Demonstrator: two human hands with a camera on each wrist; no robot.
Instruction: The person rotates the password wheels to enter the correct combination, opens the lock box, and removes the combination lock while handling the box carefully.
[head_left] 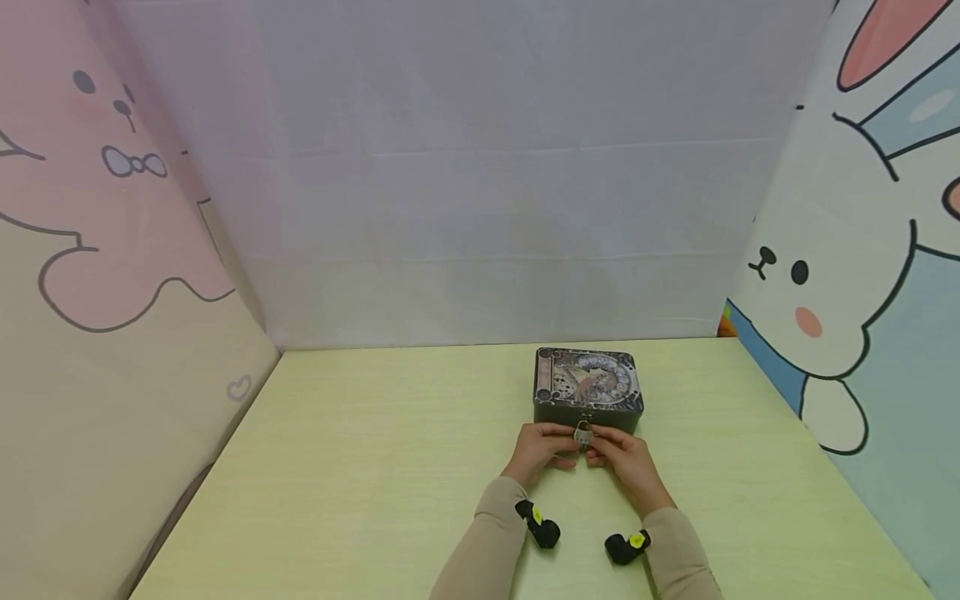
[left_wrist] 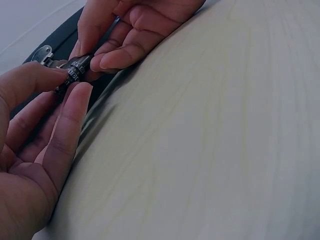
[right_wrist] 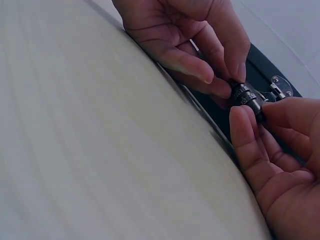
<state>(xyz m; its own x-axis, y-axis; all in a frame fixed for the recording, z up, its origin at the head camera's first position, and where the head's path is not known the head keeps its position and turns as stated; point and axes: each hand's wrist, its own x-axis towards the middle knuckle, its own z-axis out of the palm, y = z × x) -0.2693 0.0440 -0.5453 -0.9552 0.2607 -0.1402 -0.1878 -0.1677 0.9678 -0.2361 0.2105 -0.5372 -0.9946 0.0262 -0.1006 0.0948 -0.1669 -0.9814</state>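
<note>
A dark box (head_left: 588,383) with an ornate patterned lid stands toward the back of the table, its lid down. From the metal clasp (right_wrist: 278,90) on its front hangs a small combination padlock (head_left: 582,434) with numbered dials (left_wrist: 76,70). My left hand (head_left: 542,451) pinches the padlock from the left between thumb and fingers. From the other side my right hand (head_left: 627,463) grips it with thumb and fingertips. In the wrist views the fingertips of both hands meet around the dials, and part of the lock body is hidden behind them.
The pale yellow table (head_left: 360,467) spreads out around the box. A white cloth wall (head_left: 480,183) rises behind it, with printed cartoon panels at left and right. Black wrist cameras (head_left: 543,530) sit at the cuffs of both beige sleeves.
</note>
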